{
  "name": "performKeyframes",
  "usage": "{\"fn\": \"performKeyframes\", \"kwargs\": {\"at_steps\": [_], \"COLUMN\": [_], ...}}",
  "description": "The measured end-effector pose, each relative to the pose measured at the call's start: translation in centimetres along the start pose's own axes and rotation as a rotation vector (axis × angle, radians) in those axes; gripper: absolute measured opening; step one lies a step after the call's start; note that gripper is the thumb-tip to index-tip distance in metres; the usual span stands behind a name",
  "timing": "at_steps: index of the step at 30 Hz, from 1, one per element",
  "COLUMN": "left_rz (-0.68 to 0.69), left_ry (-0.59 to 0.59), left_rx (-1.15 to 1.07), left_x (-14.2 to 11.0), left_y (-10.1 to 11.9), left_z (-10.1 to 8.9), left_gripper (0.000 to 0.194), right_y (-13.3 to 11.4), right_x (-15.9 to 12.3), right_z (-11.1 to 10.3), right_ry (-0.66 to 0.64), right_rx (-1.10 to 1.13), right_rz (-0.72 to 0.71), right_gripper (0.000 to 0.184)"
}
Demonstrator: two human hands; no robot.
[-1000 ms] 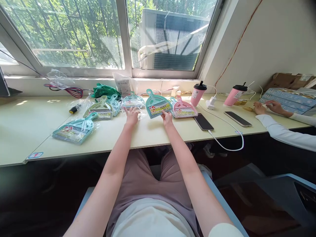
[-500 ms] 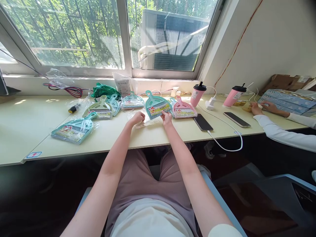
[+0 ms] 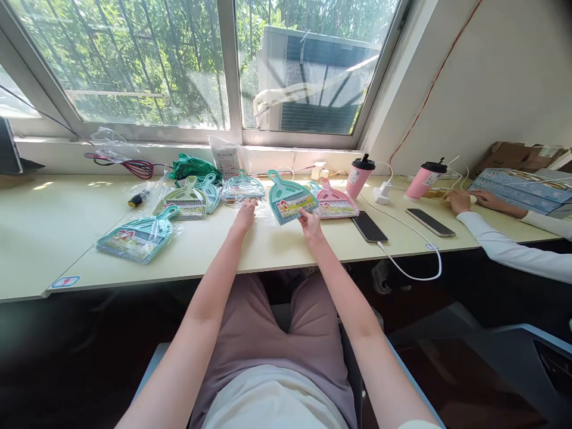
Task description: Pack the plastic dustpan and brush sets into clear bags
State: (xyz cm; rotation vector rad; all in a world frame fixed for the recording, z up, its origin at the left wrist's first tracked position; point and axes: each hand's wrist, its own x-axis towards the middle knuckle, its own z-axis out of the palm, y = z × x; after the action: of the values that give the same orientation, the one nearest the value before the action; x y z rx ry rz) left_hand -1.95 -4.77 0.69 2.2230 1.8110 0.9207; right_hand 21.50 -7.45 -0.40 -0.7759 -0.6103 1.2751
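Landmark = pink plastic dustpan-and-brush set on the pale yellow tabletop; front edge runs on the person's side of it, with open tabletop between set and edge; room also to front-left of it, as far as the clear-wrapped teal plastic dustpan set well off left; tighter on its right, where a black flat smartphone lies just beside it; white charging cable from that phone loops past the edge; pink cup with black lid stands behind-right of it.

Teal plastic dustpan-and-brush set with printed label is just left of the pink one, tilted, handle away from the person; right hand has thumb and fingers clamped on its lower right rim.

Left hand is further left of the pink set; fingers curled, crinkled clear plastic film right beside them; can't tell if they pinch it.
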Motion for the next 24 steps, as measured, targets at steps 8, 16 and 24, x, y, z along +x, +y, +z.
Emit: {"fn": "performKeyframes", "kwargs": {"at_steps": [8, 16, 24], "left_rz": [-0.061, -0.091, 0.203], "left_ry": [0.154, 0.229, 0.235], "left_rx": [-0.078, -0.147, -0.261], "left_x": [0.6, 0.3, -0.2], "left_y": [0.7, 0.8, 2.8], "left_z": [-0.5, -0.4, -0.2], "left_gripper": [0.013, 0.011, 0.017], "right_y": [-3.2, -3.7, -0.6], "right_x": [-4.7, -5.6, -5.5], "right_z": [-5.0, -5.2, -2.5], "right_ry": [-0.056, -0.013, 0.021], "right_rx": [-0.293, -0.31, -0.181], "right_rz": [0.121, 0.064, -0.052], "right_gripper": [0.021, 0.019, 0.024]}}
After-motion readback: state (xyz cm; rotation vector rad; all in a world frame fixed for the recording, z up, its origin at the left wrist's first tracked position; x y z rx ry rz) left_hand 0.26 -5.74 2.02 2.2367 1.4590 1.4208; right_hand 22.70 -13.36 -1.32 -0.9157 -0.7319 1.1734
